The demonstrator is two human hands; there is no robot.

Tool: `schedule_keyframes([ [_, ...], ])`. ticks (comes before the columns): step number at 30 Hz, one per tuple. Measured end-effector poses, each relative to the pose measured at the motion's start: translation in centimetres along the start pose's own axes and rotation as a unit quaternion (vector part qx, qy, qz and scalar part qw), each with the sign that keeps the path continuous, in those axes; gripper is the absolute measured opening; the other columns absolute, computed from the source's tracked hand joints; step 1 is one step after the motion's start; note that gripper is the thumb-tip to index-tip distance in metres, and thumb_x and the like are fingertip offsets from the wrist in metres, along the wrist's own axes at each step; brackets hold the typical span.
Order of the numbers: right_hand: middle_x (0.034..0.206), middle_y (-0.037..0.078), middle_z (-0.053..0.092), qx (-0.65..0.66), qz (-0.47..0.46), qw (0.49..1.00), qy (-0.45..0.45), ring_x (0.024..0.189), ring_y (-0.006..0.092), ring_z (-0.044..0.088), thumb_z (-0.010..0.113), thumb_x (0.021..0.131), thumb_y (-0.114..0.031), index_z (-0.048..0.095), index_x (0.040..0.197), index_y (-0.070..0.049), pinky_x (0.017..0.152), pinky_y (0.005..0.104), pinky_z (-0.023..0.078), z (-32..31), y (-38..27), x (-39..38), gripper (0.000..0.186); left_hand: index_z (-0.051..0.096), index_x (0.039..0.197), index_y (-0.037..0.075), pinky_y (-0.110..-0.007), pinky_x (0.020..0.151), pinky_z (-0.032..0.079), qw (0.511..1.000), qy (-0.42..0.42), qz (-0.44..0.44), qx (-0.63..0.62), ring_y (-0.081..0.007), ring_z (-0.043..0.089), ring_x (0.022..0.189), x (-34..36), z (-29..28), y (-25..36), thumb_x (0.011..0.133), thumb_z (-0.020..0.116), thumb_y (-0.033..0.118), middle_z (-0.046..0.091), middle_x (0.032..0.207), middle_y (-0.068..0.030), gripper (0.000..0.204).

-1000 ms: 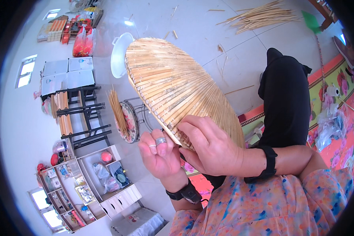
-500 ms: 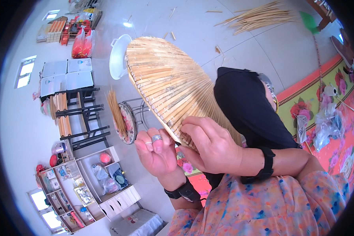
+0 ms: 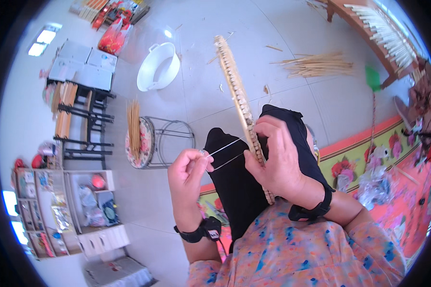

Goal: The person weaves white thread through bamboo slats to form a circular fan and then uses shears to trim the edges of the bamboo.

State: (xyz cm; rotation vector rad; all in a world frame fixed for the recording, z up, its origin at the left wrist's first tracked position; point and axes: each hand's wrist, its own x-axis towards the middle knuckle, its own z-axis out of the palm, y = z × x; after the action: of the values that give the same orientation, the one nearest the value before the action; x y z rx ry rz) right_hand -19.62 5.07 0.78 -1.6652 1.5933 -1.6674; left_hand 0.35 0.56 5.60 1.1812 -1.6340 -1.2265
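Right hand [image 3: 273, 160] grips ribbed bamboo fan [image 3: 237, 91] edge-on.

Fan lower end: I lose the bamboo fan [image 3: 234, 86] behind the right hand [image 3: 273, 162]; shelf contents [image 3: 81, 210], at eight o'clock: too small to tell; rack [image 3: 383, 33], at one o'clock: cut by the rim
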Motion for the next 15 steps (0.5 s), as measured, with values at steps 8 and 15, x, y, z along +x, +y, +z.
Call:
schedule_keyframes([
  [8, 0.102, 0.004, 0.067, -0.279, -0.254, 0.921, -0.094, 0.118, 0.0287, 0.054, 0.067, 0.075, -0.009, 0.069, 0.095, -0.010, 0.093, 0.0448, 0.040, -1.9, -1.7, 4.2, 0.019, 0.059, 0.081, -0.001, -0.024, 0.056, 0.040, 0.976, -0.008, 0.131, 0.174, -0.0065, 0.047, 0.060, 0.4, 1.8, 2.3, 0.085, 0.068, 0.002, 0.056, 0.069, -0.0017, 0.011],
  [15, 0.080, 0.005, 0.067, -0.297, -0.325, 0.865, -0.241, 0.083, 0.0230, 0.066, 0.066, 0.077, -0.005, 0.068, 0.094, -0.009, 0.092, 0.0468, 0.045, -3.3, -1.2, 6.9, 0.017, 0.062, 0.091, 0.000, -0.032, 0.070, 0.048, 0.955, 0.011, 0.192, 0.227, -0.0185, 0.061, 0.078, 1.2, -2.1, -0.3, 0.085, 0.069, 0.010, 0.064, 0.084, -0.0084, 0.013],
])
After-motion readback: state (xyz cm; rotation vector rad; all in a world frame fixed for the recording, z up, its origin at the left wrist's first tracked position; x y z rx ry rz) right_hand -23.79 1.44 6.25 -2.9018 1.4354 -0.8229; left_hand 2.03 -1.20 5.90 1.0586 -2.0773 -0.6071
